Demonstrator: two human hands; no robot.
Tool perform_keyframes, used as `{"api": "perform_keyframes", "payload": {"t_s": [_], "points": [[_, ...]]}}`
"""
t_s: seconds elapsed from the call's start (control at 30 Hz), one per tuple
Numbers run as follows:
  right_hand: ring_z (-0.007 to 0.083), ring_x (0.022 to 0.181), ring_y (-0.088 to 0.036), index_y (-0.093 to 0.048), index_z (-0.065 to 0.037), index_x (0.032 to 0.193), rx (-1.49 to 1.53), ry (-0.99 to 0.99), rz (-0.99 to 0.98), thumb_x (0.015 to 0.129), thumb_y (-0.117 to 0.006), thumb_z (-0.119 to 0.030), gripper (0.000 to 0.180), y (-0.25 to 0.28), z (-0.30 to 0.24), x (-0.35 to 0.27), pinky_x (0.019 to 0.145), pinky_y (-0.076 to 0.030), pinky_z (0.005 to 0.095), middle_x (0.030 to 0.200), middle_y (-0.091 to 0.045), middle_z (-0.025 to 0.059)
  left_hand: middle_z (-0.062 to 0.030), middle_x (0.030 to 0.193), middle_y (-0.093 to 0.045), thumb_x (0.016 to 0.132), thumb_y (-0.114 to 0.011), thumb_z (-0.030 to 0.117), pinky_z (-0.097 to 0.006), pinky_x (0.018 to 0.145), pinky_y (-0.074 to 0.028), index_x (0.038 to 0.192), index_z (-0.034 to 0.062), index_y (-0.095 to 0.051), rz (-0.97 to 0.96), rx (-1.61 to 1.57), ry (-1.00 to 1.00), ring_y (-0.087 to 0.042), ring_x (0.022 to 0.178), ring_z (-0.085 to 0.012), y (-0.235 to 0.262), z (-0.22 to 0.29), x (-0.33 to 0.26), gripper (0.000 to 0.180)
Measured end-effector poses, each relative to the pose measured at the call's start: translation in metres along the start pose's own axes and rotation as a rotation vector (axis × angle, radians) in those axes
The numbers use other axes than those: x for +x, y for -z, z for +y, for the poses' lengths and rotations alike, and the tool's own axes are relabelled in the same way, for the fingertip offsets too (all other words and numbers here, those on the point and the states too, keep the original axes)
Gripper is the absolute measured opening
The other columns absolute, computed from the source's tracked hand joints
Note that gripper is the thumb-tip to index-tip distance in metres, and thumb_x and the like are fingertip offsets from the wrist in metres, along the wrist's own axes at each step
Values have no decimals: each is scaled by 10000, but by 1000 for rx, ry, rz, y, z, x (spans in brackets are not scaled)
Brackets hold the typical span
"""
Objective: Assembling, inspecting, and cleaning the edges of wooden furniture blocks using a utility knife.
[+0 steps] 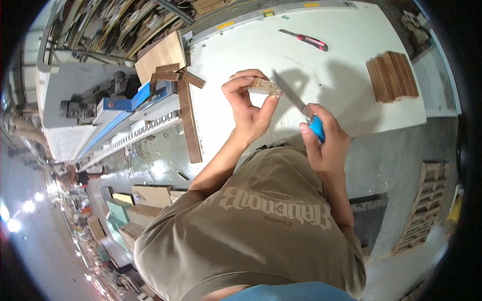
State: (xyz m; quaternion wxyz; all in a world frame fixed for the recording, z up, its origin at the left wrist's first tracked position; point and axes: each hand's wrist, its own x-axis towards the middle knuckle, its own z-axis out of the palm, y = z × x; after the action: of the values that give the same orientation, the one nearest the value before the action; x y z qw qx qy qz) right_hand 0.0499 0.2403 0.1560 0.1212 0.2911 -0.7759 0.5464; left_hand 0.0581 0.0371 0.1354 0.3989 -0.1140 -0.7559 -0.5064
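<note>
In my left hand (247,111) is a small block of particle board (264,87), pinched between thumb and fingers, its rough speckled edge showing. My right hand (330,143) is closed around the blue handle of a grey file (291,94). The file slants up and to the left, its tip close beside the block; whether the two touch I cannot tell. Both hands are above the near edge of a white worktable (226,57).
A red and black utility knife (309,41) lies farther back on the table. Stacked brown wood strips (393,78) sit at the right end. Brown boards (189,123) line the left side, beside a machine with a blue rail (108,131). A wooden pallet (420,208) is at the right.
</note>
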Motion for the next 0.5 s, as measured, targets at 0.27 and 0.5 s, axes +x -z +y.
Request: {"api": "perform_keyframes", "payload": {"t_s": [0.27, 0.5], "points": [[219, 618, -616, -639, -144, 1242, -177, 37, -198, 917, -714, -275, 358, -18, -19, 18, 542, -492, 352, 794, -650, 9, -194, 1196, -514, 807, -755, -57, -369, 908, -474, 1207, 60, -325, 113, 16, 38, -540, 1011, -234, 22, 14, -4, 599], [225, 612, -614, -650, -130, 1214, -149, -15, -204, 912, -715, -264, 337, -22, -18, 19, 535, -485, 348, 762, -630, 16, -199, 1230, -500, 799, -746, -73, -386, 961, -442, 1215, 51, -330, 71, 38, 48, -506, 1074, -245, 29, 13, -10, 602]]}}
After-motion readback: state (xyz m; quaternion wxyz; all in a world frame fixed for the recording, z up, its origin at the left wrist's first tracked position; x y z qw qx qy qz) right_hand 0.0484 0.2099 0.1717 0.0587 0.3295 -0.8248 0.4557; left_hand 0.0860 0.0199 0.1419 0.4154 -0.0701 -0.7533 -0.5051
